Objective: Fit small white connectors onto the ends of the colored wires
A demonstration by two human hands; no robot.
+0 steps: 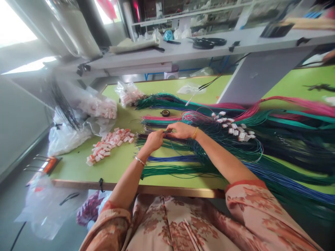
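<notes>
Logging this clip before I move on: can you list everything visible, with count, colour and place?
Wire bundles: many, green, blue, pink and dark, spread across the table's right side.
Loose connectors: a pile, white and red, left of the hands.
White connectors: a cluster, on the wires right of the hands.
Tape roll: one, dark, beyond the hands.
Plastic bags: several, clear, at the far left corner, some holding connectors.
Table: one, light green with a wooden edge.
Shelf: one, grey, above the table, carrying tools and cables.
Left hand: pinching dark wire ends.
Right hand: gripping the same wire ends.
</notes>
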